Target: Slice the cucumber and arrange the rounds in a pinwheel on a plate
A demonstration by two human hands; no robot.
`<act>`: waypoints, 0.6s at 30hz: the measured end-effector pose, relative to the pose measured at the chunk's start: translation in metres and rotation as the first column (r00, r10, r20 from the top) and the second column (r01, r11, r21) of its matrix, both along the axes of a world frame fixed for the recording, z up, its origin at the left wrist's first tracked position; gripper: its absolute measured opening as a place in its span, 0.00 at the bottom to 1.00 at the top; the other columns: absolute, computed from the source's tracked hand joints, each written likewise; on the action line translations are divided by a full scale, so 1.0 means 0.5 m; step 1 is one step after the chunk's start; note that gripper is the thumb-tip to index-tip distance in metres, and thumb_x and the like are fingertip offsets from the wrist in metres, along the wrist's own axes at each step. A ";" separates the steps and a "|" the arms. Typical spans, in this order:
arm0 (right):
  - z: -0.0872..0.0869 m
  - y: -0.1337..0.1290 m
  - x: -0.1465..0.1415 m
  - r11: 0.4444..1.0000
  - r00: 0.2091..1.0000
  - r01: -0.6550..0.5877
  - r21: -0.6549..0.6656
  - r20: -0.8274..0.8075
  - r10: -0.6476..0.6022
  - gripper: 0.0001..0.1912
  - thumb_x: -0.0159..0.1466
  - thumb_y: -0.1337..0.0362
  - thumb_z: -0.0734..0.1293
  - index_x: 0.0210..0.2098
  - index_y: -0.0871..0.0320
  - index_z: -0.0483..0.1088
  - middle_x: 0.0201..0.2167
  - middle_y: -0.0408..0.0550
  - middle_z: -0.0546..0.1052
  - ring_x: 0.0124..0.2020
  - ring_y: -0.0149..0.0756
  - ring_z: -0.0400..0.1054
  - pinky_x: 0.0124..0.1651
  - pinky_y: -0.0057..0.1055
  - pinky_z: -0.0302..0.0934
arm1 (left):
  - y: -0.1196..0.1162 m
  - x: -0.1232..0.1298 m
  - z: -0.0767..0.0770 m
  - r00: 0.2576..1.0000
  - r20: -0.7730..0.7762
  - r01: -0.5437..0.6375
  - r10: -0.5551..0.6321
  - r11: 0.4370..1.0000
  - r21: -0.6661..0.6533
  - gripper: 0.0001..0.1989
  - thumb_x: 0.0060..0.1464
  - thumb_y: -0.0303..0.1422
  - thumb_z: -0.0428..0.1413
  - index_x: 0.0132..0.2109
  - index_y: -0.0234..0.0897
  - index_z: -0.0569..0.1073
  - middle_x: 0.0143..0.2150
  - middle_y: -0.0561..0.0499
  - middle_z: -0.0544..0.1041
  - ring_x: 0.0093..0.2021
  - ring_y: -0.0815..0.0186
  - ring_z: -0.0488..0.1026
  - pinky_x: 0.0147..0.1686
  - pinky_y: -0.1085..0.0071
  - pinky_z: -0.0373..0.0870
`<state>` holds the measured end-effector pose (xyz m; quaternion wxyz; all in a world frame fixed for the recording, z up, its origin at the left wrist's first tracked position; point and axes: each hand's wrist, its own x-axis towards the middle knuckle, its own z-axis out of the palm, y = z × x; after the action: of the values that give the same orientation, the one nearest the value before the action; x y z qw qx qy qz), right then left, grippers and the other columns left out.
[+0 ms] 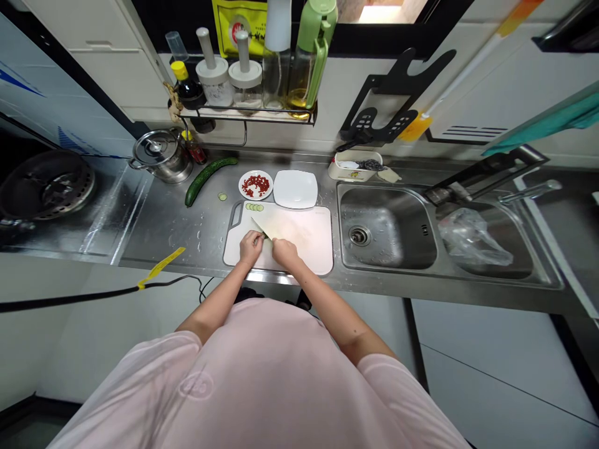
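Note:
My left hand (pixel 250 246) and my right hand (pixel 284 251) are close together on a white plastic cutting board (pixel 309 240). My right hand grips the handle of a wide kitchen knife (pixel 259 226), whose pale blade angles away toward the far left of the board. My left hand holds a short piece of cucumber (pixel 266 236), mostly hidden by my fingers and the blade. A row of cucumber slices (pixel 254 207) lies at the board's far edge. A longer cucumber (pixel 209 179) and one loose slice (pixel 222 196) rest on the steel counter.
A small plate of chopped red food (pixel 255 185) and a white square plate (pixel 295 189) stand beyond the board. A steel sink (pixel 386 227) lies to the right, and a steel pot (pixel 159 156) stands at far left. Bottles crowd a wall shelf (pixel 248 112).

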<state>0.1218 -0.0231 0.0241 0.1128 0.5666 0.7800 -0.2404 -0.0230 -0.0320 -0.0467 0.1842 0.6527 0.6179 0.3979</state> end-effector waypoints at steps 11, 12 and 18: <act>-0.001 -0.002 0.009 0.999 1.000 0.022 -0.030 -0.016 -0.023 0.14 0.63 0.72 0.55 0.44 0.60 0.67 0.42 0.55 0.75 0.44 0.40 0.69 0.42 0.31 0.60 | 0.000 -0.001 0.000 1.000 -0.022 -0.016 0.016 1.000 -0.017 0.07 0.56 0.32 0.50 0.33 0.38 0.72 0.33 0.50 0.73 0.35 0.67 0.70 0.37 0.72 0.65; -0.002 -0.006 0.015 0.999 1.000 0.025 -0.032 -0.014 -0.025 0.14 0.63 0.71 0.55 0.44 0.60 0.67 0.42 0.56 0.75 0.44 0.41 0.70 0.42 0.31 0.60 | 0.000 -0.001 0.000 1.000 -0.023 -0.019 0.019 1.000 -0.020 0.07 0.56 0.32 0.50 0.33 0.39 0.72 0.33 0.50 0.73 0.35 0.67 0.70 0.37 0.72 0.65; -0.003 -0.038 0.046 0.998 0.999 0.036 -0.043 0.008 -0.036 0.13 0.63 0.70 0.55 0.43 0.60 0.67 0.40 0.54 0.75 0.42 0.41 0.70 0.40 0.30 0.60 | -0.001 0.001 0.001 1.000 -0.020 -0.015 0.015 1.000 -0.008 0.07 0.57 0.33 0.50 0.34 0.38 0.72 0.33 0.50 0.73 0.35 0.67 0.70 0.37 0.72 0.65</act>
<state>0.1449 -0.0420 0.0224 0.1234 0.5788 0.7639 -0.2573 -0.0227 -0.0326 -0.0462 0.1779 0.6510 0.6263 0.3902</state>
